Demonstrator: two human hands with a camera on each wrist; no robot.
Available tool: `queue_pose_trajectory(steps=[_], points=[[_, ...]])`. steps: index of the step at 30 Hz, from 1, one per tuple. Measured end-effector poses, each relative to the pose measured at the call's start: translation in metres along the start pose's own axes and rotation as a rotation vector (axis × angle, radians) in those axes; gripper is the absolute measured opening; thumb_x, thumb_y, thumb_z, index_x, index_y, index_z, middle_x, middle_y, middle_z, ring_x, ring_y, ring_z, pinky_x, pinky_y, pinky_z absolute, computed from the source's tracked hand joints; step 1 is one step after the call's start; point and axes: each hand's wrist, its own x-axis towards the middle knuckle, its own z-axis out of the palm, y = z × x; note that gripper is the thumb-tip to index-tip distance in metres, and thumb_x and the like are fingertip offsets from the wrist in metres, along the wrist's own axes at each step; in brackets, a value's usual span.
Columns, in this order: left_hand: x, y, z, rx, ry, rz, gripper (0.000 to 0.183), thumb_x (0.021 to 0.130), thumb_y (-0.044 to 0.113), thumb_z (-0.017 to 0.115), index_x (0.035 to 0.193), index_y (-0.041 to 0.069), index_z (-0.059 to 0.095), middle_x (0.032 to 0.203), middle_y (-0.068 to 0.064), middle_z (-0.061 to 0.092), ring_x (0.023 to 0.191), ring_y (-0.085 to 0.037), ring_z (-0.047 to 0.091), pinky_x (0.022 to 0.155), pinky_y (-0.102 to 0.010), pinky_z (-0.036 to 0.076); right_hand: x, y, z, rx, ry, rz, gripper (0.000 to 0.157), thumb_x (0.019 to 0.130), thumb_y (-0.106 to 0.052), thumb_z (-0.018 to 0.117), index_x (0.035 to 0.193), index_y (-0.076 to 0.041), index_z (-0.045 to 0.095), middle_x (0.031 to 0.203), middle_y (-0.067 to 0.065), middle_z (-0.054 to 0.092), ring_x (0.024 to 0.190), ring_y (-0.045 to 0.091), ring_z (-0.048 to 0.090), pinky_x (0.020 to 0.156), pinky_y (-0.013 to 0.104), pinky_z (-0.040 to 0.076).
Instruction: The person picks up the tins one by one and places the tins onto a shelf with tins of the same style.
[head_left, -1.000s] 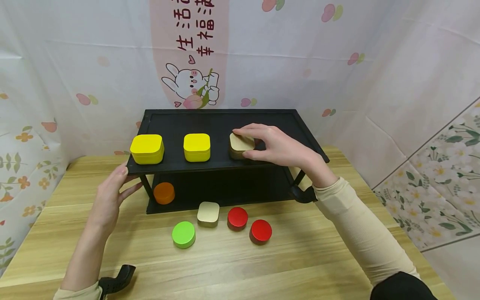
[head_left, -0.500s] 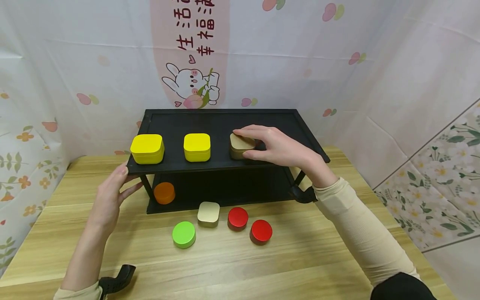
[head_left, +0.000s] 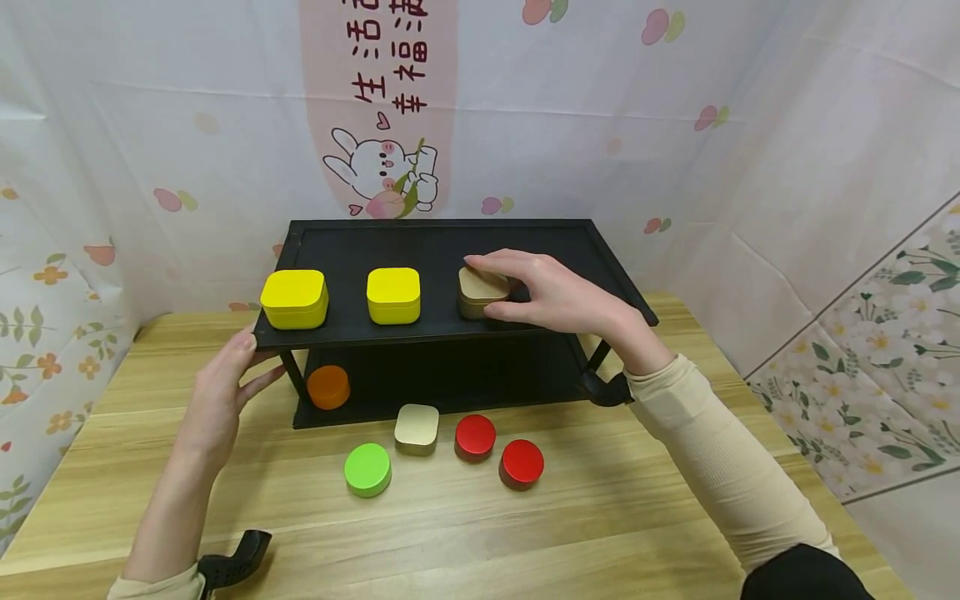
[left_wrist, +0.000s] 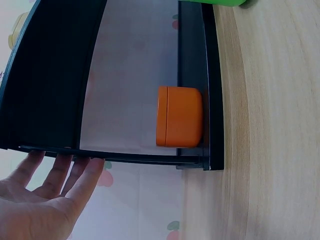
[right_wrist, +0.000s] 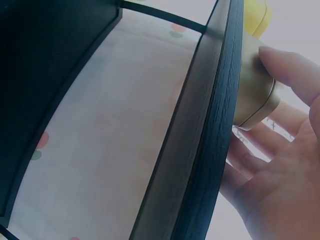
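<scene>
My right hand [head_left: 551, 287] pinches a gold square tin [head_left: 480, 307] between thumb and fingers at the right of the black two-tier rack's top shelf [head_left: 420, 242]. In the right wrist view, the thumb lies along the near side of the gold tin [right_wrist: 255, 85], with the other fingers behind it. My left hand [head_left: 217, 392] rests at the rack's left front corner. Seen from the left wrist, its fairly straight fingers [left_wrist: 52, 175] touch the shelf's side edge. Two yellow tins [head_left: 294, 298] stand left of the gold one on the same shelf.
An orange round tin [head_left: 328, 387] sits on the lower shelf's left end. On the wooden table in front stand a green round tin [head_left: 367, 469], a second gold square tin [head_left: 416, 427] and two red round tins [head_left: 475, 437]. A printed curtain [head_left: 585, 150] hangs close behind the rack.
</scene>
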Motion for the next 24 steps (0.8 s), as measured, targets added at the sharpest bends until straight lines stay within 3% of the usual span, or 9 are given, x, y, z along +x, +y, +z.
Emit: queue_pose_trajectory(steps=[12, 19, 24], points=[[-0.001, 0.000, 0.000, 0.005, -0.001, 0.009, 0.041, 0.111, 0.033, 0.043, 0.146, 0.016, 0.057, 0.134, 0.015, 0.060, 0.115, -0.004, 0.060, 0.092, -0.011, 0.057, -0.006, 0.001, 0.002, 0.007, 0.053, 0.031, 0.074, 0.093, -0.029, 0.078, 0.158, -0.025, 0.042, 0.160, 0.002, 0.046, 0.142, 0.020, 0.047, 0.107, 0.042, 0.056], [-0.001, 0.000, 0.000, 0.008, -0.001, 0.013, 0.042, 0.111, 0.032, 0.043, 0.147, 0.015, 0.056, 0.134, 0.015, 0.060, 0.116, -0.004, 0.059, 0.092, -0.011, 0.057, -0.015, 0.002, 0.004, 0.026, 0.139, -0.007, 0.074, 0.092, -0.027, 0.079, 0.157, -0.023, 0.043, 0.160, 0.001, 0.045, 0.143, 0.019, 0.046, 0.106, 0.040, 0.057], [-0.001, 0.000, 0.000, 0.017, 0.000, 0.007, 0.042, 0.111, 0.034, 0.043, 0.147, 0.015, 0.056, 0.134, 0.015, 0.060, 0.115, -0.004, 0.059, 0.092, -0.010, 0.057, -0.022, 0.000, 0.006, 0.039, 0.212, -0.026, 0.071, 0.093, -0.024, 0.078, 0.156, -0.022, 0.045, 0.158, 0.002, 0.047, 0.141, 0.020, 0.048, 0.107, 0.044, 0.056]])
